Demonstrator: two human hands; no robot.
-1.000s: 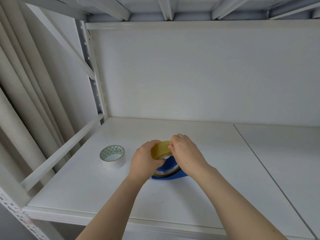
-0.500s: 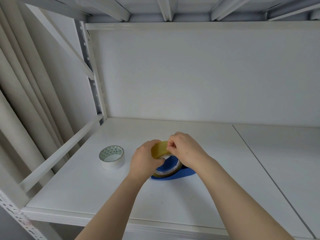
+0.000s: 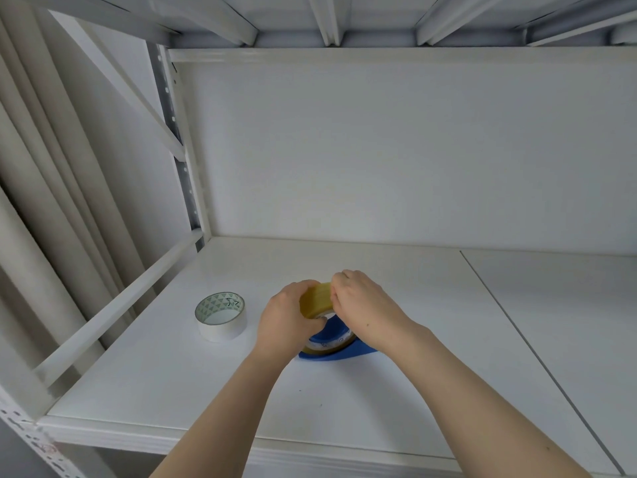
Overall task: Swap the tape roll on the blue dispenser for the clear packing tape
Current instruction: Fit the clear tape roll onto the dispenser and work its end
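A yellowish clear packing tape roll (image 3: 315, 300) stands on edge in the blue dispenser (image 3: 339, 351) on the white shelf (image 3: 379, 401). My left hand (image 3: 287, 322) grips the roll's left side, thumb at its core. My right hand (image 3: 365, 305) pinches the roll's top rim with its fingertips and covers the dispenser's right part. A white tape roll (image 3: 221, 316) with a green-patterned core lies flat on the shelf, left of my hands, apart from them.
A white side rail (image 3: 113, 310) slopes along the shelf's left edge, with an upright post (image 3: 188, 150) behind it. The back panel (image 3: 413, 150) closes the rear. A seam (image 3: 537, 360) divides the shelf board at the right. Beige curtain folds hang at far left.
My right hand has shifted slightly left along the roll's top rim. The left hand and the dispenser stay where they were.
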